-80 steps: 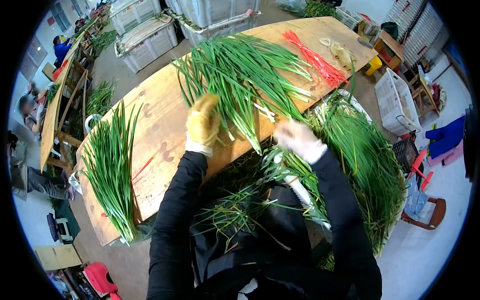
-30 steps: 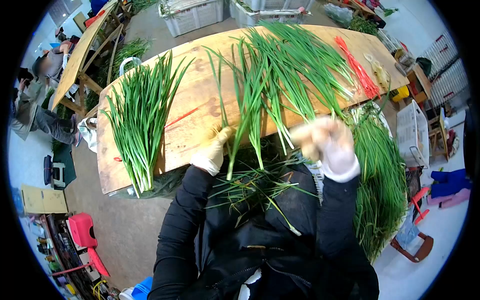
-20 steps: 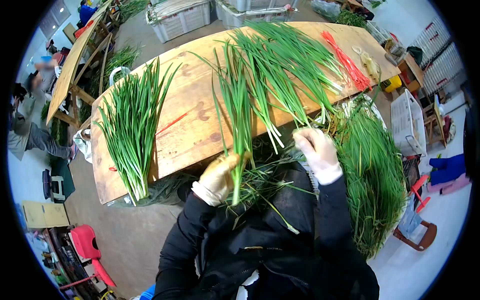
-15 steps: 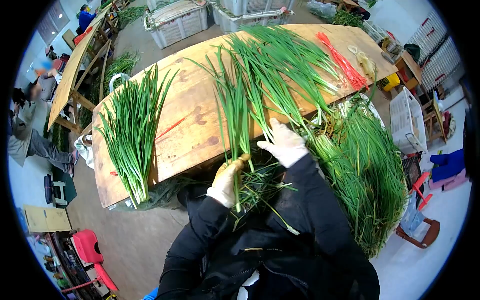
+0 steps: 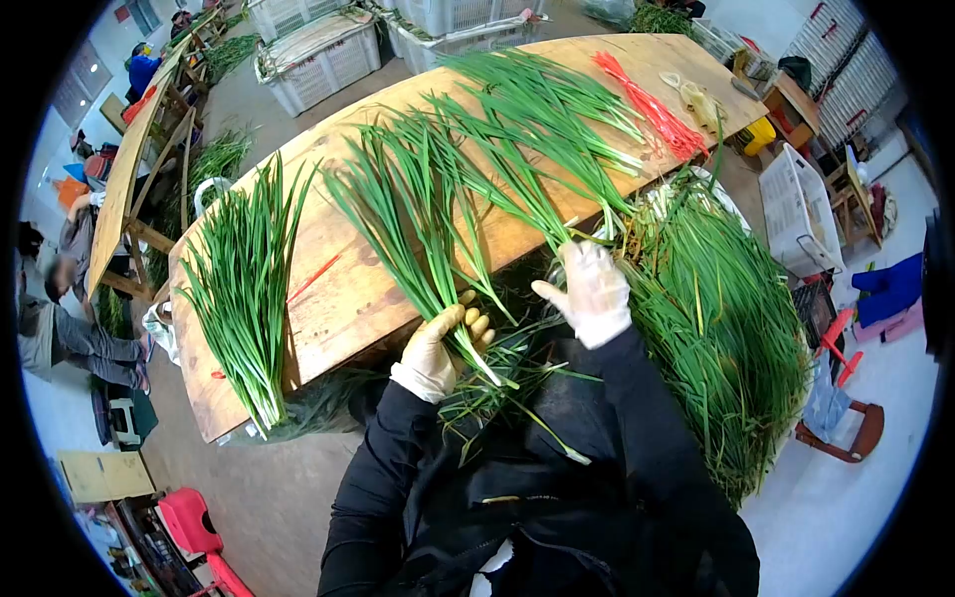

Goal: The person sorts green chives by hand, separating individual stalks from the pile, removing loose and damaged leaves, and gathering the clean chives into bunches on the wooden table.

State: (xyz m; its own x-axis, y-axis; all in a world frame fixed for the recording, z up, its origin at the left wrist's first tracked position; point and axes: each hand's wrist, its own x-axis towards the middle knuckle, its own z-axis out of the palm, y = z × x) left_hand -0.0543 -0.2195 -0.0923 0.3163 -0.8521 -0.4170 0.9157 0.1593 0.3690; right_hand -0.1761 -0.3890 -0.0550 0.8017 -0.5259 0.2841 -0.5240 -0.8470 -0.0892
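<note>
From here it looks like gathering, the left hand gripping a bunch of green stalks across the surface's near edge, the right hand open-fingered by looser stalks, which seemingly call for a light pinch next.

A snug glove covers the left hand, whitish at the cuff and stained yellow over the fingers. The right hand wears a paler, off-white glove with a loose, wrinkled cuff. Both cuffs meet black long sleeves, creased along the forearms and matching the black jacket. A short tan strip crosses its front, perhaps a zip or trim, though shadow blurs it; below sits a jagged white patch.
</note>
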